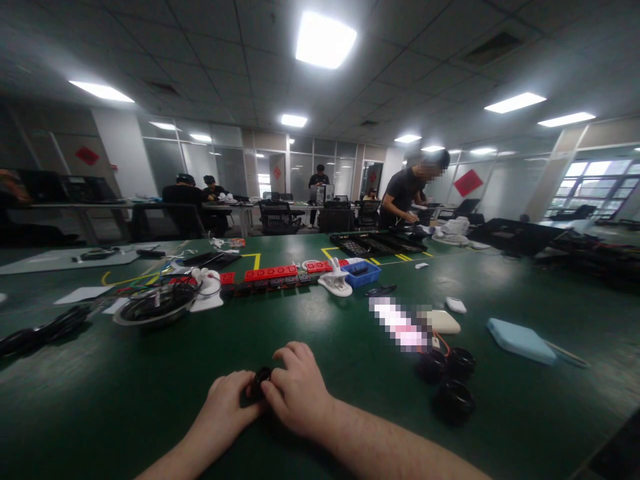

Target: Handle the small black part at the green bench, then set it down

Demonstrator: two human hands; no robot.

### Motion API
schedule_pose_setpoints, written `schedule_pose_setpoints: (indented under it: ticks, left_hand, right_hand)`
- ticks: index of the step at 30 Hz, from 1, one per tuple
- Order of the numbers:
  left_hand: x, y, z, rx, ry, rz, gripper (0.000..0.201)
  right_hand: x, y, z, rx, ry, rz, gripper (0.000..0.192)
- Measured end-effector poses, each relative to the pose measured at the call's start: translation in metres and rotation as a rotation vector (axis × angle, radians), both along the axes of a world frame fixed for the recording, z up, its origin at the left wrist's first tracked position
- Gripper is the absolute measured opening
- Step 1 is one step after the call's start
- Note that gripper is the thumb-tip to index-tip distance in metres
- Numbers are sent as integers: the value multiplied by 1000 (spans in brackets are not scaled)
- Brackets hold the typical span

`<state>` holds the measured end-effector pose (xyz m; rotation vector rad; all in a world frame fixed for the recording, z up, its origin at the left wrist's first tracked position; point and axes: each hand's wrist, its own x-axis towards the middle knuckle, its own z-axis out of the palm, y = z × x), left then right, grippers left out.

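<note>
Both my hands rest low on the green table [350, 347], close to its near edge. My left hand [225, 399] and my right hand [297, 390] meet around a small black round part [260, 383], gripping it between the fingers. Most of the part is hidden by my fingers. To the right, three similar black round parts [450, 381] lie together on the table, apart from my hands.
A metal bowl with wires [155, 303] sits at left. Red blocks [270, 273], a blue bin [361, 273] and a white clip stand mid-table. A light blue pad [520, 340] lies at right. A person in black [405, 193] works at the far end; others sit further back.
</note>
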<state>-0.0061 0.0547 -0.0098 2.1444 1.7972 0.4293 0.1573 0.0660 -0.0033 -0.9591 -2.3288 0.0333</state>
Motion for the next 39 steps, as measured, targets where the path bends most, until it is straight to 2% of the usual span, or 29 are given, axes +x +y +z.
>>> schedule_pose_setpoints:
  ticks: [11,27,39]
  left_hand:
    - [3,-4,8,-18,-18,-7,27]
    - [2,-5,7,-40,-11,-7,28]
    - [8,-9,14,-32,33,-34,9]
  right_hand:
    - [0,2,4,-68,-69,-76,23]
    - [-1,3,0,-136,-31,-62,23]
    - [-4,3,0,-165,-55,-30,41]
